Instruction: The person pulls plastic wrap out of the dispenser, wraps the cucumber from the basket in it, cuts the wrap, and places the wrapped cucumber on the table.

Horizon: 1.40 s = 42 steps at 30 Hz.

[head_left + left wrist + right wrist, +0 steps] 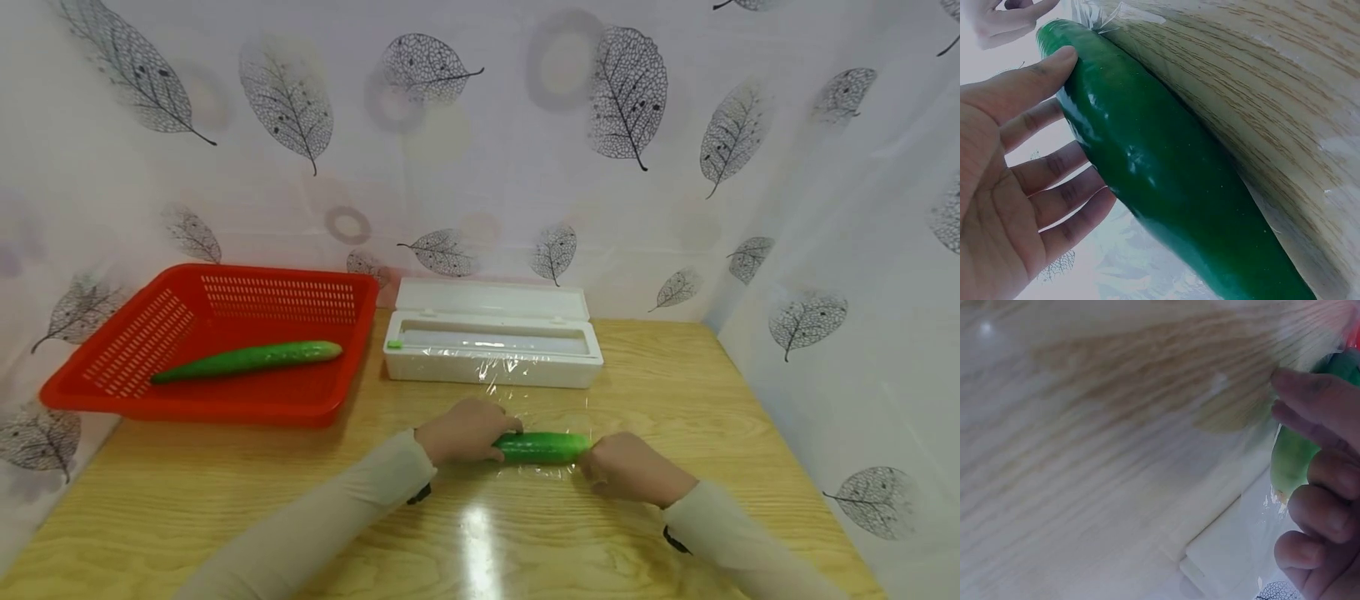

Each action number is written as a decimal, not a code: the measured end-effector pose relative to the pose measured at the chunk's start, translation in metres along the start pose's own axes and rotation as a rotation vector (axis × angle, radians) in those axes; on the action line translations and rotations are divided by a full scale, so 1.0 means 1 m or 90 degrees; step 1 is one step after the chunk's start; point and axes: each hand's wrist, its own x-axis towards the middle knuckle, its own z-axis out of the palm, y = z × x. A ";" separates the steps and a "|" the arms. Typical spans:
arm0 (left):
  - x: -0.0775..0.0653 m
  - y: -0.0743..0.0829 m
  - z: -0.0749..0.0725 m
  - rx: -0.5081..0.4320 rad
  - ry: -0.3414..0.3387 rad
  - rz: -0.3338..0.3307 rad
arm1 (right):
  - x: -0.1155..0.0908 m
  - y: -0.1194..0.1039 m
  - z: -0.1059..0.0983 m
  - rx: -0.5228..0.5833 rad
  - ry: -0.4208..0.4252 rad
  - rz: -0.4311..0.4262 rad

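A green cucumber (543, 447) lies on the wooden table under clear cling film (501, 377), which stretches from a white dispenser box (491, 372). My left hand (467, 431) holds the cucumber, the thumb on one side and fingertips on the other, as the left wrist view (1029, 156) confirms. At the cucumber's pale right end, my right hand (630, 468) has its fingers curled. The right wrist view shows its thumb and forefinger pinching the film beside the cucumber's tip (1291, 459). Shiny wrinkled film covers the cucumber's skin in the left wrist view.
To the left stands a red plastic basket (225, 408) with another cucumber (251, 359) in it. The dispenser's lid (491, 298) is raised against a leaf-patterned curtain (480, 183). A small green slider (394, 344) sits on the box's left end.
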 end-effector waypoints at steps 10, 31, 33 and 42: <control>0.000 0.001 0.002 0.007 -0.001 -0.005 | 0.002 0.002 -0.014 0.056 -0.029 0.026; 0.000 0.005 0.002 0.033 -0.016 -0.019 | 0.019 0.019 -0.030 0.159 -0.006 0.023; 0.000 0.006 0.004 0.053 -0.015 -0.015 | 0.019 0.019 -0.028 0.179 -0.013 0.031; -0.001 0.007 0.006 0.073 -0.022 -0.028 | 0.021 0.025 -0.026 0.194 -0.007 0.045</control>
